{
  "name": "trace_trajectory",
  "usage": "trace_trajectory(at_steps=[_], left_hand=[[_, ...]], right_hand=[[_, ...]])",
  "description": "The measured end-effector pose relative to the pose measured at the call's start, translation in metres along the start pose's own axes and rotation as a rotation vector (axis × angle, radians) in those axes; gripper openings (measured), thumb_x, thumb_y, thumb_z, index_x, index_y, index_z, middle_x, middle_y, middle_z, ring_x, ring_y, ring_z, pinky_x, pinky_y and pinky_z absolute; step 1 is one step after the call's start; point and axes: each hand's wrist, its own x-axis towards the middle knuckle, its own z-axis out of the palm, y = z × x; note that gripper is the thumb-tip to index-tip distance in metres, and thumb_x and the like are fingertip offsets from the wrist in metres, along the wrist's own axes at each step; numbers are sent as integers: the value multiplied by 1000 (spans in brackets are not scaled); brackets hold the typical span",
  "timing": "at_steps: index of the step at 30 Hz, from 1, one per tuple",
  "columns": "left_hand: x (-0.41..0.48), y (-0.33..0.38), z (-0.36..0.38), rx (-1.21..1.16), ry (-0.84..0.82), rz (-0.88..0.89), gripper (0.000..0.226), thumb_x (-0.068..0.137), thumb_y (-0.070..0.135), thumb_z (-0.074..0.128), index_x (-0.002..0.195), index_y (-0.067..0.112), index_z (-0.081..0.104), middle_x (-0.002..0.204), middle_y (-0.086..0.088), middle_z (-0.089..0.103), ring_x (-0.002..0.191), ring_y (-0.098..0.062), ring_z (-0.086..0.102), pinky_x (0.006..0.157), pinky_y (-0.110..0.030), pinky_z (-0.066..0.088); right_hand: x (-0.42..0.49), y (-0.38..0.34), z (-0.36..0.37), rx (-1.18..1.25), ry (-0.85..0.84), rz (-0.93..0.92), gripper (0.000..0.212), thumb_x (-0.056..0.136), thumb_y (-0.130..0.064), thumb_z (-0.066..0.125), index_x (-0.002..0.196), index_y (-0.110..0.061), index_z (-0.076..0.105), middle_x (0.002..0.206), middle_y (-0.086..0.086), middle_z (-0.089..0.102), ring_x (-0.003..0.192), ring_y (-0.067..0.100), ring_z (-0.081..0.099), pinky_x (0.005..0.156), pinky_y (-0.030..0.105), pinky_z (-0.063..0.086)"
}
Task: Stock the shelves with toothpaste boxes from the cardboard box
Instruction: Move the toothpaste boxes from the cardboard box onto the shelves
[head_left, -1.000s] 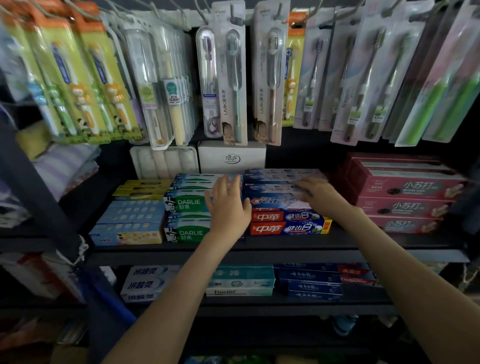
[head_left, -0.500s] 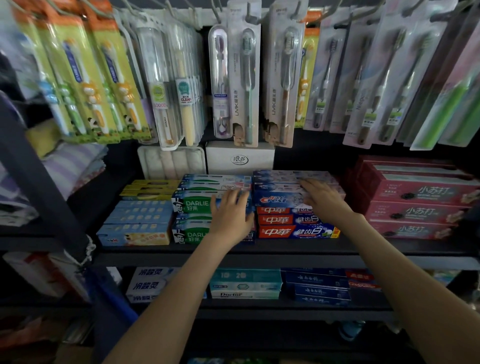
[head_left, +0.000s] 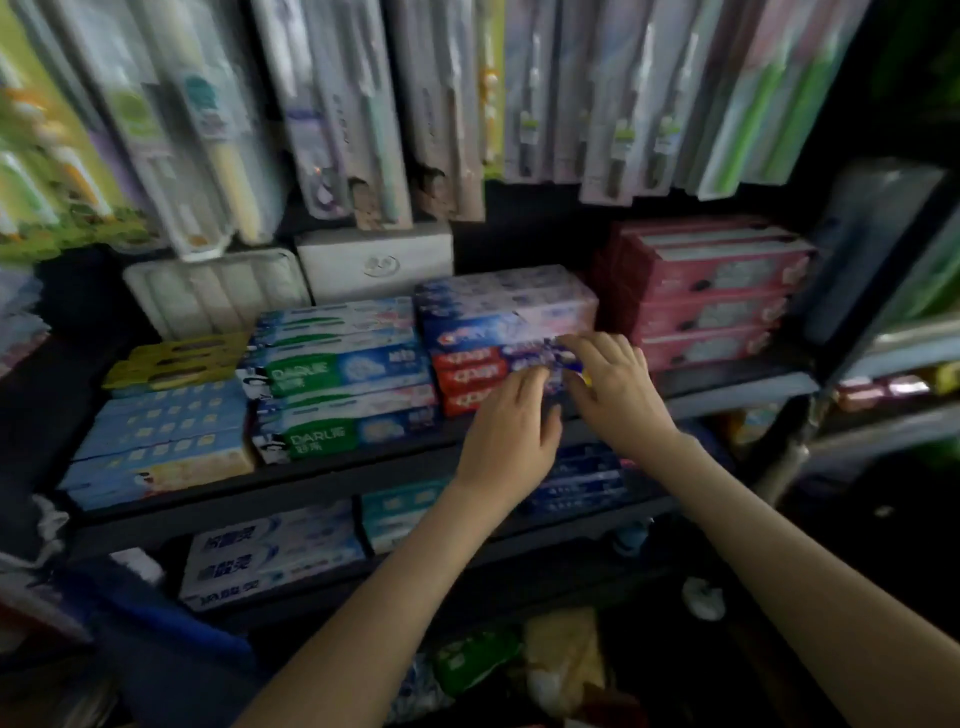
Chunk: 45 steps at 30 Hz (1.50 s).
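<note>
A single wide-angle view, worn on the head, looks forward and down from just in front of the shelf (head_left: 727, 392). It faces this nearly square on, rolled a little, so the front edge climbs toward the right. It sits near: the left hand (head_left: 511, 436) and right hand (head_left: 613, 384) reach in from the bottom edge and meet just right of centre at the red boxes (head_left: 467, 371). Hanging toothbrush packs (head_left: 332, 104) fill the top and are cut by the frame. A lower shelf (head_left: 311, 592) shows beneath, with clutter (head_left: 561, 670) along the bottom edge. The whole frame is blurred
</note>
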Motion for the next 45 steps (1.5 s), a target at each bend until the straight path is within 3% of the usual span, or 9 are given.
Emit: trace_trajectory(at_steps=[3,7,13,17,21,28,33,39,45], left_hand=[[-17,33,53,-190,-192,-39,42,96,25,53,133,6,46,128,-9,54,117,-23,53,92,-32,44],[-49,88,126,-241,-517,18,41,100,33,44,136,15,41,132,-2,48,117,-19,51,84,-29,46],[-133,166,221,-267,-917,167,40,101,35,40,137,17,38,134,-3,46,115,-23,51,87,-40,49],[-208,200,270,-252,-1084,264,42,100,34,41,138,16,39,133,-4,47,118,-22,50,90,-39,48],[-297,224,316,-182,-1234,359,45,100,34,41,140,14,36,136,-4,45,121,-21,48,90,-33,47],[-452,224,402,-41,-1498,394,57,100,36,42,149,16,22,149,-1,32,135,-18,35,106,-32,37],[-548,207,497,81,-1561,441,61,99,36,44,151,18,17,151,-1,28,134,-17,34,106,-30,34],[-640,192,628,151,-1529,437,62,96,31,50,149,18,21,148,-5,31,131,-21,39,105,-36,39],[-712,155,727,248,-1540,466,62,96,29,48,149,15,18,141,-11,35,125,-27,41,100,-39,39]], right_hand=[[-71,19,-20,-58,-12,152,45,83,-23,39,121,-7,57,111,9,58,99,24,43,81,35,34],[-189,56,-45,-168,-112,433,37,84,-22,49,116,-9,60,104,9,59,96,28,49,78,36,34],[-393,74,-88,-223,-279,965,37,93,-19,51,130,-15,50,123,4,51,117,27,44,96,37,34],[-530,48,-101,-158,-389,1271,45,91,-9,49,135,-13,44,128,7,49,120,28,42,96,38,35],[-647,5,-94,-74,-460,1596,52,94,-18,53,143,-13,36,136,4,45,124,23,41,100,35,38],[-815,-54,-31,122,-492,1889,56,93,-19,53,144,-16,31,138,0,42,126,17,39,105,29,34],[-913,-58,44,201,-446,2019,58,94,-18,52,146,-17,28,139,-3,40,128,12,37,106,23,32],[-1012,-1,151,199,-380,2167,53,92,-13,53,141,-15,34,136,4,42,124,20,42,104,31,38],[-1105,82,255,74,-530,2178,52,91,-10,52,140,-12,32,140,11,40,125,26,41,105,35,34]])
